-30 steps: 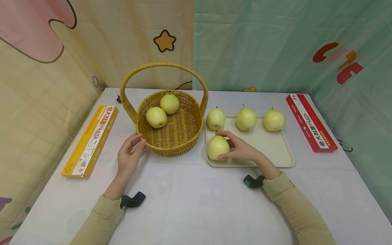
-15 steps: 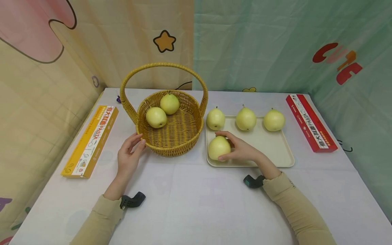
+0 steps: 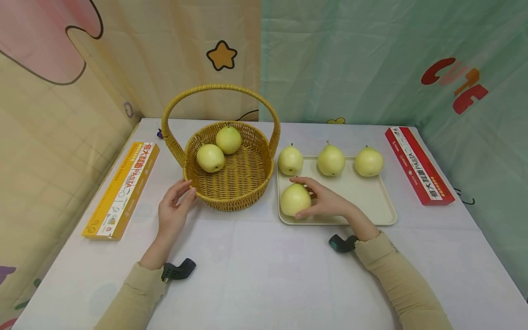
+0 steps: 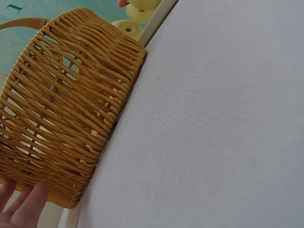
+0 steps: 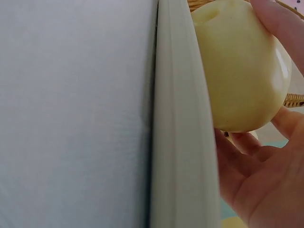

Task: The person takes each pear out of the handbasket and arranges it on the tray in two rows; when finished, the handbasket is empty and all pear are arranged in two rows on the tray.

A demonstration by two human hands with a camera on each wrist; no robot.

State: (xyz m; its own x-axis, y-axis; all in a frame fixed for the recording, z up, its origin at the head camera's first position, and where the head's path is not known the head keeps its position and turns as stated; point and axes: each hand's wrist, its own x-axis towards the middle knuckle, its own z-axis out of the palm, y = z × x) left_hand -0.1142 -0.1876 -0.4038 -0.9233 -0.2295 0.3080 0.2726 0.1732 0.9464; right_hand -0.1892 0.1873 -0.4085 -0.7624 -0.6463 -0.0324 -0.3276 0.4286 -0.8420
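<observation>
My left hand (image 3: 173,214) touches the near left side of the wicker basket (image 3: 231,201) with its fingertips, which rest against the woven wall (image 4: 71,109) in the left wrist view. Two yellow-green pears (image 3: 211,158) lie inside the basket. My right hand (image 3: 326,200) holds another pear (image 3: 294,200) at the front left corner of the cream tray (image 3: 359,219), thumb on the near side and fingers behind. In the right wrist view, this pear (image 5: 242,66) sits between thumb and fingers, beside the tray's rim (image 5: 185,142).
Three more pears (image 3: 290,160) stand in a row along the tray's back edge. A yellow pasta box (image 3: 121,190) lies left of the basket, and a red pasta box (image 3: 420,166) lies right of the tray. The basket's tall handle (image 3: 220,87) arches above it.
The pear in my right hand has shifted slightly to the right and towards me, and the right thumb has moved a little. My left hand and the basket have stayed in place.
</observation>
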